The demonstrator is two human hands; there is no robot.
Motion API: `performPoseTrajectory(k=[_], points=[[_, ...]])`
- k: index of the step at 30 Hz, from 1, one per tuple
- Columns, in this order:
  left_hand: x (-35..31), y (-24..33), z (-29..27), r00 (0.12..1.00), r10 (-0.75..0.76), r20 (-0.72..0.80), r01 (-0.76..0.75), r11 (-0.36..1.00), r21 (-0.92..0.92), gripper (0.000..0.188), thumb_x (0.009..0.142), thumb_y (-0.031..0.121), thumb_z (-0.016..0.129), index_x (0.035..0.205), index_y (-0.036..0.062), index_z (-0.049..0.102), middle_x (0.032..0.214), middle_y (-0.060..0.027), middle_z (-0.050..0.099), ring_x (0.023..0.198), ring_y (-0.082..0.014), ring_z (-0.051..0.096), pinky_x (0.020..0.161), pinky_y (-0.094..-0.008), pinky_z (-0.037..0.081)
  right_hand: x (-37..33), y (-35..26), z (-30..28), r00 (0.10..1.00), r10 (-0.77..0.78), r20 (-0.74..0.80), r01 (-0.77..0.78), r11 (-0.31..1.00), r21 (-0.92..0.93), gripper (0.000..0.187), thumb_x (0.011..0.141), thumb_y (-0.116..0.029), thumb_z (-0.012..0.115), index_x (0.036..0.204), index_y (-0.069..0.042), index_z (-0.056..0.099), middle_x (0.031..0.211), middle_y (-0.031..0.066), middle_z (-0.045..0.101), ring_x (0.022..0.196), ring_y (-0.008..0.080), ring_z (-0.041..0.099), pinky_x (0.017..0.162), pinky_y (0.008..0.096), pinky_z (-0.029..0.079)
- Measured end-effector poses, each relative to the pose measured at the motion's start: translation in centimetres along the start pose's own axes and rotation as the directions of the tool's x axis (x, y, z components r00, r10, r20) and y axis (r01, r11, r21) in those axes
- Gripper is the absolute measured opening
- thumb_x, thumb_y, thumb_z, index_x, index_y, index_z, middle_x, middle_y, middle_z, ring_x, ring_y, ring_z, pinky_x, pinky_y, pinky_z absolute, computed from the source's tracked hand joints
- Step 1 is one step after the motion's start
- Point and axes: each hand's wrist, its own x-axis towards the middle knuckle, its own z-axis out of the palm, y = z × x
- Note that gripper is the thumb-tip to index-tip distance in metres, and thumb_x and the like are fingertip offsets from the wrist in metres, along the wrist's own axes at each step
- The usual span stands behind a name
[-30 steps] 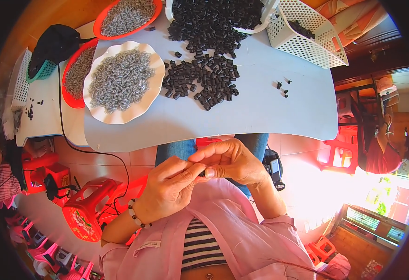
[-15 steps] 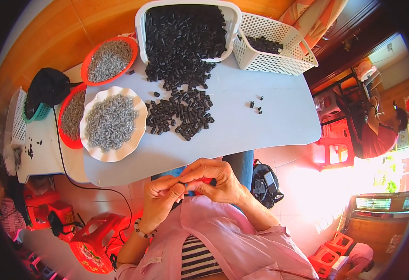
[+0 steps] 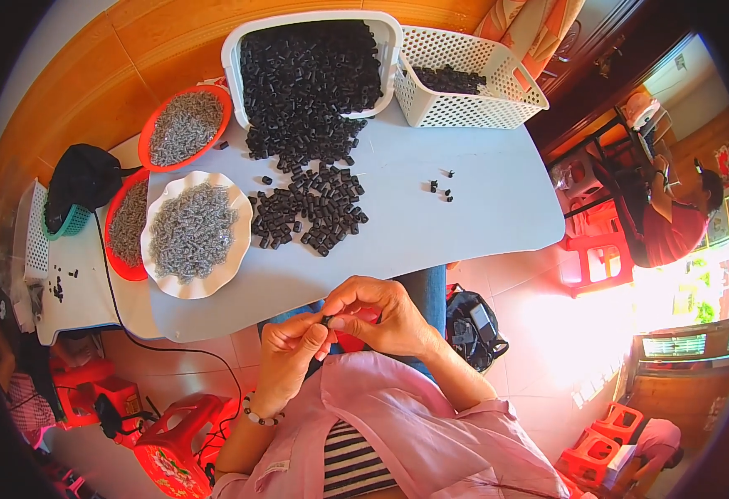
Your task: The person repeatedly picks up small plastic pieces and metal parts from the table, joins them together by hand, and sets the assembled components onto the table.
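I have the left hand (image 3: 288, 353) and right hand (image 3: 385, 323) pinching one small dark piece (image 3: 326, 320) between their fingertips at lower centre, likely so each steadies it for the other. At left, one scalloped plate (image 3: 195, 289) and two red bowls (image 3: 135, 272) hold silvery pieces (image 3: 194, 231); at top, one white tub (image 3: 229, 62) and one perforated basket (image 3: 464, 112) hold black parts (image 3: 310, 79), apparently kept sorted. I count four small bits (image 3: 433, 185) right of centre on the bench (image 3: 497, 208).

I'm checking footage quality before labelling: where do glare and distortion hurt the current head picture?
Head view, right side: strong light whites out part of the floor; head view, top: the fisheye bows the lines of the orange wall, with black corners; head view, lower centre: the small dark piece between left hand and right hand lacks readable detail.
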Motion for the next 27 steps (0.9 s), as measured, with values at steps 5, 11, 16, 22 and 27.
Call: performPoseTrajectory(k=[5, 11, 16, 22, 27], points=[[0.4, 0.9, 0.7, 0.998, 0.017, 0.052, -0.015, 0.999, -0.039, 0.032, 0.095, 0.022, 0.067, 0.115, -0.0034, 0.068, 0.083, -0.0047, 0.064, 0.068, -0.0093, 0.053, 0.062, -0.0213, 0.044, -0.2, -0.2, -0.1, 0.99, -0.016, -0.142, 0.039, 0.987, 0.156, 0.016, 0.094, -0.006, 0.066, 0.108, 0.001, 0.064, 0.098, 0.0047, 0.067, 0.086, 0.0096, 0.063, 0.076, 0.0273, 0.053], [0.3, 1.0, -0.8, 0.992, 0.116, -0.058, -0.115, 0.993, 0.01, 0.031, 0.096, 0.018, 0.066, 0.117, -0.0038, 0.067, 0.092, -0.0076, 0.065, 0.07, -0.0109, 0.054, 0.064, -0.0228, 0.044, -1.6, -5.4, 0.9, 0.995, -0.024, 0.097, -0.043, 0.776, 0.63, 0.021, 0.097, -0.024, 0.06, 0.095, -0.005, 0.052, 0.086, 0.0149, 0.063, 0.069, 0.0204, 0.057, 0.066, 0.0297, 0.048], [0.4, 1.2, -0.9, 0.976, 0.184, -0.119, -0.179, 0.982, 0.051, 0.027, 0.096, 0.012, 0.065, 0.116, -0.0045, 0.067, 0.09, -0.0086, 0.066, 0.069, -0.0116, 0.054, 0.063, -0.0235, 0.044, -2.7, -10.1, 3.8, 0.785, -0.152, 0.6, -0.509, 0.392, 0.766, 0.02, 0.096, -0.02, 0.063, 0.094, -0.001, 0.056, 0.088, 0.0139, 0.064, 0.083, 0.0226, 0.062, 0.068, 0.0314, 0.05], [0.4, 1.4, -1.0, 0.957, 0.204, -0.208, -0.207, 0.978, 0.008, 0.026, 0.092, 0.008, 0.068, 0.114, -0.006, 0.068, 0.087, -0.0108, 0.068, 0.065, -0.0125, 0.054, 0.061, -0.0239, 0.043, -1.6, -10.5, 5.0, 0.55, -0.479, 0.684, -0.485, 0.484, 0.729, 0.014, 0.102, -0.015, 0.053, 0.105, -0.002, 0.053, 0.113, 0.0089, 0.058, 0.108, 0.018, 0.054, 0.095, 0.031, 0.04], [0.8, 1.0, -2.1, 0.959, 0.209, -0.191, -0.214, 0.977, -0.007, 0.025, 0.091, 0.006, 0.069, 0.112, -0.0066, 0.068, 0.087, -0.0124, 0.069, 0.064, -0.0131, 0.054, 0.061, -0.0244, 0.044, -2.7, -11.4, 3.9, 0.629, -0.175, 0.757, -0.616, 0.482, 0.623, 0.018, 0.1, -0.02, 0.058, 0.097, -0.002, 0.058, 0.11, 0.0118, 0.059, 0.106, 0.0177, 0.054, 0.089, 0.0312, 0.042]])
